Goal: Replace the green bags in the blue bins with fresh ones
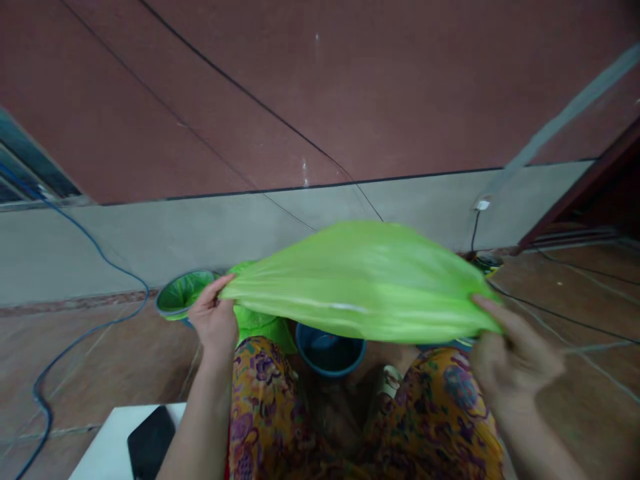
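Observation:
A thin, shiny, bright green sheet point(360, 280) is stretched sideways above my knees, its middle bulging away from me. Whether it is cloth or plastic I cannot tell. My left hand point(215, 313) pinches its left end. At the right end my right hand point(515, 353), smeared by motion, grips it between thumb and fingers. More green material point(260, 327) hangs below it, close to my left knee. Beneath the sheet, a dark blue basin point(331, 350) rests on the floor between my legs, partly covered by it.
A bucket with green material inside point(185, 293) stands at the left by the wall. Blue hose point(95, 327) curves over the tiled floor. A black phone-like slab point(150, 440) lies on a white surface point(107, 440). Right of centre, a white socket point(483, 203) feeds a black cord.

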Motion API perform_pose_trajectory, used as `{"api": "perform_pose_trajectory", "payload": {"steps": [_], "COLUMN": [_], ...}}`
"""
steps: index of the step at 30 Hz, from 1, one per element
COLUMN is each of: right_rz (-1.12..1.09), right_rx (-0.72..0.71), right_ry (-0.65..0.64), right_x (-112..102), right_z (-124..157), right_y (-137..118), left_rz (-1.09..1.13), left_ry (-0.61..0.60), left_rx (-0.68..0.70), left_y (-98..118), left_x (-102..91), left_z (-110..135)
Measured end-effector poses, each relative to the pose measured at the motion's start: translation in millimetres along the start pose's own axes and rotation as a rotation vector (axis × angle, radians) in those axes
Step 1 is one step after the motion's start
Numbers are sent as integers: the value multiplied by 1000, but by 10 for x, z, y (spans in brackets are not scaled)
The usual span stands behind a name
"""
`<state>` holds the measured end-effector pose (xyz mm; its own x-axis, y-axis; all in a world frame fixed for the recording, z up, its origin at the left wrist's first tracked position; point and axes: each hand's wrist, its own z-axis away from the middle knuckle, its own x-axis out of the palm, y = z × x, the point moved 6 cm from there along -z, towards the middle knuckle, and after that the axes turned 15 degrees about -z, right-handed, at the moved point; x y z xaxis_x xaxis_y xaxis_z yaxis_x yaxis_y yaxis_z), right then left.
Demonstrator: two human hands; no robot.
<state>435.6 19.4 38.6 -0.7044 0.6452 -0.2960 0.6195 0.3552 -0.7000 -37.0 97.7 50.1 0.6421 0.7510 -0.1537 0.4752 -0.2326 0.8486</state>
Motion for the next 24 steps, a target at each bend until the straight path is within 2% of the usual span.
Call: {"api": "perform_pose_trajectory", "payload": {"steps": [1,3,4,5,7,9,13,16,20,22,24], "right_rz": [68,240,300,321,329,303,206,79,-15,-23,-13], "right_rx": [35,194,248,275,278,280,301,275,171,125,122], "right_ry": [-152,-649,-798,-870,-906,-971,-1184,-1332,-1466,-1544,-1605], "right_x": [145,538,662,745,837,896,1020,1171,1437,1584,1718], "right_z": [143,573,785,954,1177,1339,1641,1846,1935,1945,1953], "right_y": [83,338,436,492,504,443,236,-42,-586,-861,-1076], "left_rz": [13,-34,-59,-60,-12,33,61,140,216,205,189], "left_ry": [-103,-305,-382,-411,-351,-278,-288,-269,-267,-312,-385], "left_rx": [-78,-272,-323,-352,-443,-532,-707,-765,-798,-866,-959], "left_y": [-169,-581,-756,-897,-1112,-1232,-1392,-1504,-1524,-1460,-1347], "left_x": [58,175,217,232,184,108,35,29,62,77,78], "left_z": [13,103,151,179,184,142,25,-74,-98,19,238]}}
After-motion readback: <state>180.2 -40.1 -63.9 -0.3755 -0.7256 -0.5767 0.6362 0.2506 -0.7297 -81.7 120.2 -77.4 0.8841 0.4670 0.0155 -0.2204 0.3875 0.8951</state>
